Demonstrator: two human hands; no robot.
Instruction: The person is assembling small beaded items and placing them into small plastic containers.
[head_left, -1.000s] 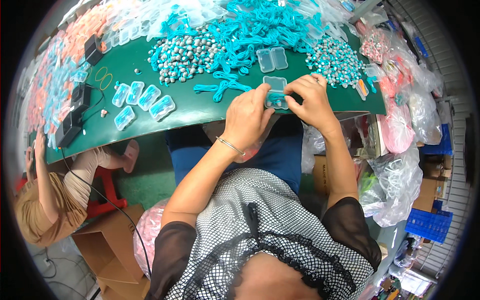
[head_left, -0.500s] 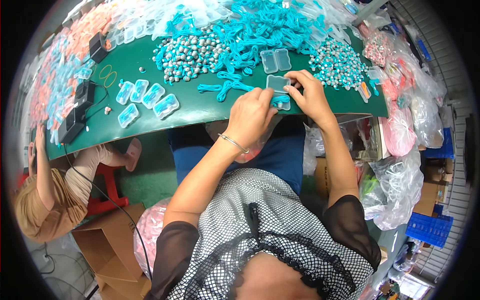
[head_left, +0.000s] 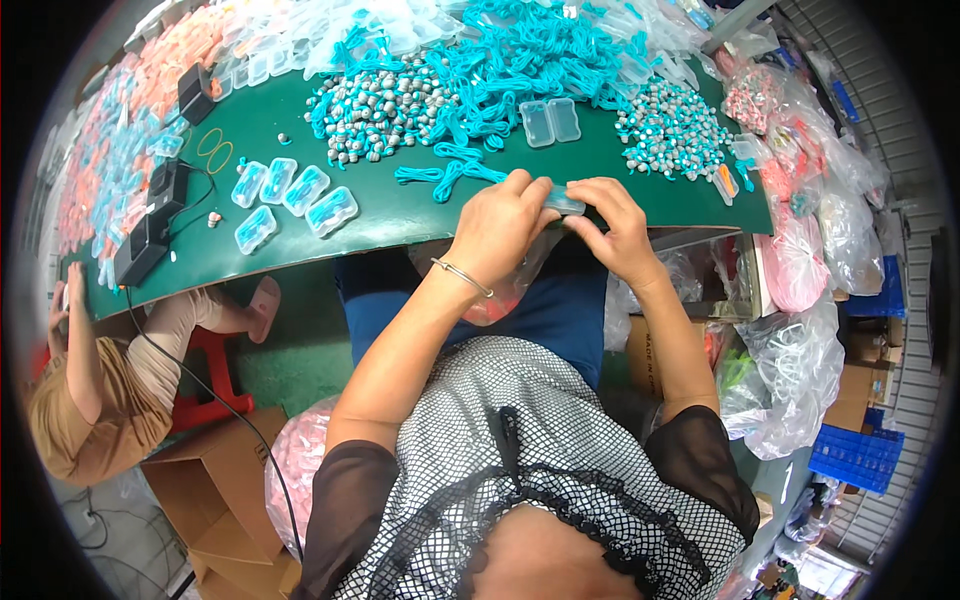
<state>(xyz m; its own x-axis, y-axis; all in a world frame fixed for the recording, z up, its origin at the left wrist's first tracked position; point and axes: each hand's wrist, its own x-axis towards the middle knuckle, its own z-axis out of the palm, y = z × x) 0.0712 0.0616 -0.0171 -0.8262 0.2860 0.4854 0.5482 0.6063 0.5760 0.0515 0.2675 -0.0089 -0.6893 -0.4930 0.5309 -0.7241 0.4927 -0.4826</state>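
Both my hands are closed around a small clear plastic case [head_left: 564,202] at the near edge of the green table [head_left: 400,210]. Its lid is down, with something turquoise faintly showing inside. My left hand [head_left: 503,225] grips its left end, and my right hand [head_left: 612,222] holds its right end between thumb and fingers. Bundles of turquoise cord [head_left: 452,172] lie just left of my left hand. Beyond the hands rests an empty clear case [head_left: 550,122] with its lid folded back. Several filled cases [head_left: 308,190] sit further left.
Piles of grey-and-turquoise beads [head_left: 375,110], turquoise cord [head_left: 535,50] and more small beads [head_left: 675,130] cover the far side. Black boxes [head_left: 168,190] with a cable stand at left. Another person [head_left: 100,400] sits beyond them. Plastic bags [head_left: 800,260] crowd the right side.
The lid of the case in my hands stood up and turquoise cord showed inside; now the lid is folded down. My right hand has moved slightly down toward me.
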